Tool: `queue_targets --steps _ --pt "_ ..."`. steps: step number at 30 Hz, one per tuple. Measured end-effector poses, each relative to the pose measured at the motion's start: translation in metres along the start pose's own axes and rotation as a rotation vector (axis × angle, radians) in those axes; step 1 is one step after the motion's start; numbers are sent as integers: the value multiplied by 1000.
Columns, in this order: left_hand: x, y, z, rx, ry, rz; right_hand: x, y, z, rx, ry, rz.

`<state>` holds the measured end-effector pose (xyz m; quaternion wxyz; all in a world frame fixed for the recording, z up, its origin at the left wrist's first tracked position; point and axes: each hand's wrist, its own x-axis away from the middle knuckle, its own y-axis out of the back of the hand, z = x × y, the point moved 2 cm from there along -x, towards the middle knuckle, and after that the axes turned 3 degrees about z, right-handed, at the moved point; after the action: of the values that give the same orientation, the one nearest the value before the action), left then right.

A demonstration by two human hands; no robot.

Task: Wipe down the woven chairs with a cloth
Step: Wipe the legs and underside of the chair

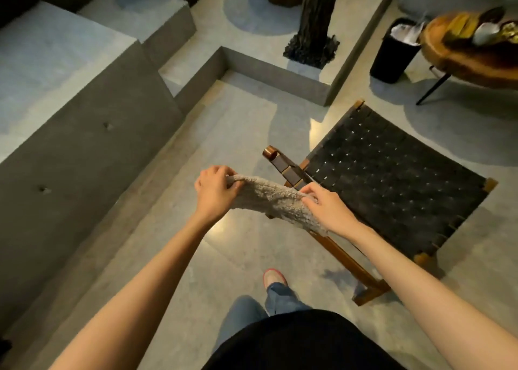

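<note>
Left hand (214, 186) and right hand (326, 205) both out front, arms extended, each with fingers curled round an end of the cloth (276, 201): a nubby, beige terry strip, stretched between them and sagging a little. Just beyond the right hand sits the woven chair (392, 179), flat black straps crossed on a brown wooden frame, standing on smooth grey concrete floor (238, 123).

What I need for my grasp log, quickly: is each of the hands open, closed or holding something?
Left hand: closed, gripping one end of the cloth.
Right hand: closed, pinching the other end of the cloth.
</note>
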<state>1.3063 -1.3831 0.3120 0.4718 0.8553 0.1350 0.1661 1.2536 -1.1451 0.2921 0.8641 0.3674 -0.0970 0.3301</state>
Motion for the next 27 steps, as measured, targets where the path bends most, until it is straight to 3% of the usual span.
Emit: queue_targets --steps 4,9,12,15,19,25,27 --pt "-63 -7 0 -4 91 1 -38 0 5 -19 -83 -72" --pt "-133 -36 -2 80 83 1 -80 -1 12 95 -146 -341" --pt "-159 -66 -8 248 31 111 -99 -4 7 202 -199 -439" --pt "-164 -93 -17 449 -18 262 -112 -11 -5 147 -312 -495" --pt "-151 -115 -20 489 -235 467 -122 -21 -15 -41 -460 -606" --pt "-165 -123 -13 298 -568 467 -121 -35 -12 -47 -488 -627" --pt "-162 -125 -8 298 -565 483 -115 -41 -6 69 -472 -614"
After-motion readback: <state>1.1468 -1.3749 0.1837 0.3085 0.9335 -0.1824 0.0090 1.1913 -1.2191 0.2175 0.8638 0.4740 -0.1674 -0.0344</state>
